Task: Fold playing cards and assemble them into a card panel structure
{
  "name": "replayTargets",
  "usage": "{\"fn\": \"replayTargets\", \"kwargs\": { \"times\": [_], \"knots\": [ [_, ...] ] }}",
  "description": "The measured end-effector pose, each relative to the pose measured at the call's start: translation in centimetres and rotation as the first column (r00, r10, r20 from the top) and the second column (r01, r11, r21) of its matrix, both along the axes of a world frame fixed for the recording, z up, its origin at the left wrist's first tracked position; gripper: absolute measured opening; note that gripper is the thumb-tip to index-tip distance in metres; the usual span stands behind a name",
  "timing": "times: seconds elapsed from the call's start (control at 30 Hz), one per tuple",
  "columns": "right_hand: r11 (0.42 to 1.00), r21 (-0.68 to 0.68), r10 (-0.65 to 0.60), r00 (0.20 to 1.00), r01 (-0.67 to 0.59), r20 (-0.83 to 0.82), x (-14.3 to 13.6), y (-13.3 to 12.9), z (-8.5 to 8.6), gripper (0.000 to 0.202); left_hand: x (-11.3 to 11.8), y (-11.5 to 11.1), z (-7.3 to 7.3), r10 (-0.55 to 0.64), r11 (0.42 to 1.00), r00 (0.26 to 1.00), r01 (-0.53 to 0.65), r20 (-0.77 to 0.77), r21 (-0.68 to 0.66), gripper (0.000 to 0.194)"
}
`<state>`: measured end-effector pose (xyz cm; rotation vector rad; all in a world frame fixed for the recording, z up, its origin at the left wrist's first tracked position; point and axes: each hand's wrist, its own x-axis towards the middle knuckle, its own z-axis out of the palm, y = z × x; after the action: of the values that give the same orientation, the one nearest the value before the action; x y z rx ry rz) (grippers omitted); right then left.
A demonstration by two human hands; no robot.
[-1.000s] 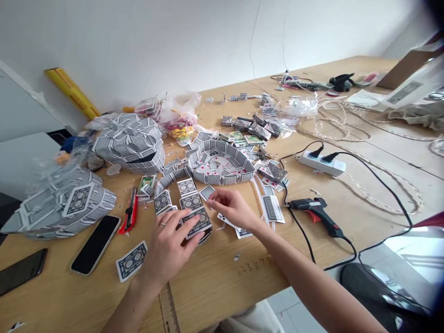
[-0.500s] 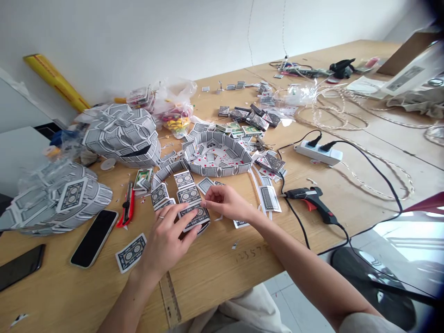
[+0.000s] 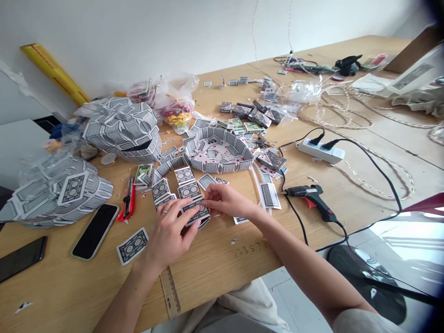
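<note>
A strip of joined playing cards point(image 3: 189, 190) with dark patterned backs lies on the table before me, its near end folded up. My left hand point(image 3: 175, 224) holds that near end, fingers over the top card and thumb at the front edge. My right hand point(image 3: 225, 201) pinches at the card's right edge, thumb and forefinger together. Just beyond stands a ring-shaped wall of folded cards point(image 3: 222, 167), with loose cards inside. A curved chain of folded cards point(image 3: 169, 170) adjoins it on the left. One loose card point(image 3: 132, 246) lies left of my left hand.
At right are a hot glue gun point(image 3: 310, 199) and a white power strip point(image 3: 321, 151) with black cords. At left lie a red utility knife point(image 3: 128, 199), two phones point(image 3: 95, 231) and large folded-card structures point(image 3: 123, 129). Card boxes point(image 3: 258, 116) are piled behind the ring.
My hands stay at the same card strip, with only slight finger movement. The whole view has shifted a little.
</note>
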<state>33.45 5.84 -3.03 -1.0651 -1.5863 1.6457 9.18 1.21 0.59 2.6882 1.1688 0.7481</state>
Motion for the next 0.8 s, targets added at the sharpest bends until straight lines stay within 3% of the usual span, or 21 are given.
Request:
{"fn": "replayTargets", "kwargs": {
  "times": [0.2, 0.3, 0.4, 0.5, 0.6, 0.7, 0.8],
  "knots": [
    [0.998, 0.055, -0.038, 0.998, 0.035, 0.055, 0.4, 0.2, 1.2, 0.047, -0.2, -0.1, 0.3, -0.005, 0.998, 0.996, 0.0, 0.092, 0.056, 0.02],
    [0.965, 0.205, -0.199, 0.965, 0.163, 0.171, 1.7, -0.1, 2.9, 0.038, -1.2, 0.0, 1.4, -0.012, 0.995, 0.985, -0.005, 0.175, 0.097, 0.021],
    [0.904, 0.364, -0.378, 0.822, 0.226, 0.427, 3.4, -1.3, 4.3, 0.025, -3.0, 0.3, 2.5, -0.002, 0.987, 0.968, -0.038, 0.25, 0.157, 0.022],
    [0.894, 0.432, -0.403, 0.641, 0.122, 0.653, 4.3, -3.3, 4.3, 0.033, -5.0, 0.7, 2.5, 0.025, 0.977, 0.957, -0.086, 0.29, 0.197, 0.02],
    [0.902, 0.43, -0.372, 0.559, 0.031, 0.741, 4.2, -5.1, 3.3, 0.046, -6.5, 1.0, 1.3, 0.046, 0.96, 0.954, -0.125, 0.297, 0.252, 0.018],
    [0.911, 0.405, -0.374, 0.573, 0.079, 0.729, 3.9, -6.0, 2.7, 0.041, -7.1, 1.0, 0.0, 0.053, 0.941, 0.952, -0.149, 0.302, 0.304, 0.018],
    [0.885, 0.362, -0.453, 0.716, 0.291, 0.531, 3.6, -6.5, 3.4, 0.049, -6.8, 0.4, -0.4, 0.035, 0.935, 0.946, -0.145, 0.321, 0.323, 0.02]
  ]
}}
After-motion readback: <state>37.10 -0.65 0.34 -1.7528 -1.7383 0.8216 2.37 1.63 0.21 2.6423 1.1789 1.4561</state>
